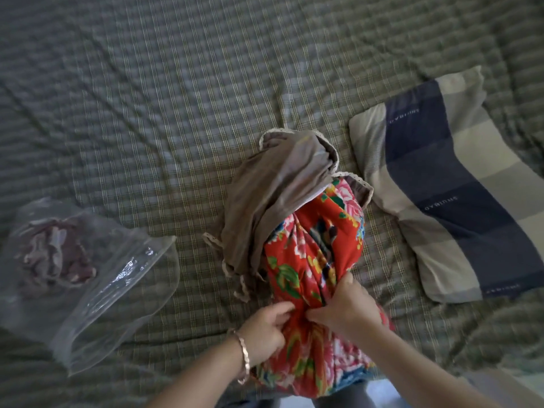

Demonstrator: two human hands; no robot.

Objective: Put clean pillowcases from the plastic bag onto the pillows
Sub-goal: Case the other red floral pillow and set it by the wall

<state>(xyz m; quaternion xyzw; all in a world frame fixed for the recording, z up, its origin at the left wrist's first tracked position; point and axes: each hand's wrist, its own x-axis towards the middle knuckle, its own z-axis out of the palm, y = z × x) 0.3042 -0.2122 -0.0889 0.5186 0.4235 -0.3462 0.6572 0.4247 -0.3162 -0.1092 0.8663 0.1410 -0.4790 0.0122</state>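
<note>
A pillow in red floral fabric (306, 260) stands on end at the near edge of the bed. A grey-brown pillowcase with lace trim (273, 189) is pulled over its far end and hangs loose down the left side. My left hand (265, 331) and my right hand (344, 307) both pinch the bunched red floral fabric near its lower middle. A clear plastic bag (97, 278) lies flat at the left with a crumpled purple-grey cloth (53, 254) inside.
A second pillow in blue and beige checks (447, 184) lies at the right on the bed. The green plaid bedsheet (176, 98) spreads across the whole view. A strip of floor shows at the bottom edge.
</note>
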